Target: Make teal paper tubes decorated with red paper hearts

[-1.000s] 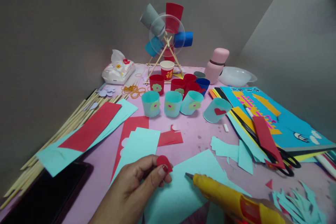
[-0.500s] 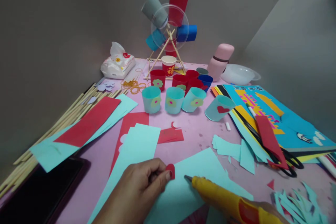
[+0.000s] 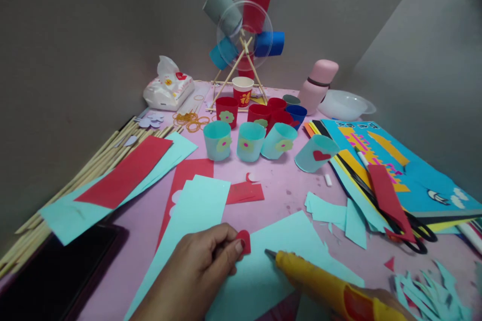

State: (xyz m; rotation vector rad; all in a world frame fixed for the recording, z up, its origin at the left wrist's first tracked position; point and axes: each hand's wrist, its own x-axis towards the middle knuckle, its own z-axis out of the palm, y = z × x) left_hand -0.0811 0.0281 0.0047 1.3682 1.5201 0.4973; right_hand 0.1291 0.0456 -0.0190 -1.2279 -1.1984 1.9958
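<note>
Between thumb and fingers, my left hand [image 3: 205,261] pinches a small red paper piece [image 3: 244,242] with a rounded top. My right hand [image 3: 389,297], mostly hidden at the lower edge, grips a yellow glue gun [image 3: 312,273]. Its dark nozzle points left, a short gap from the red piece. Under both lies a light blue paper sheet [image 3: 278,241]. Beyond the hands stand light blue paper cups [image 3: 250,148] with flowers on them; a tilted one at right [image 3: 307,160] bears a red heart [image 3: 321,156].
A wheel model [image 3: 244,30] of sticks and paper cups stands at the back. Left are wooden sticks [image 3: 90,163], paper strips [image 3: 124,173] and a dark phone [image 3: 56,276]. Scissors [image 3: 417,246], a blue picture board [image 3: 417,180] and paper scraps [image 3: 433,288] lie right.
Very little differs. The red piece has tipped slightly upward in my left hand, and the glue gun stays almost in place. The whole view shifts a touch.
</note>
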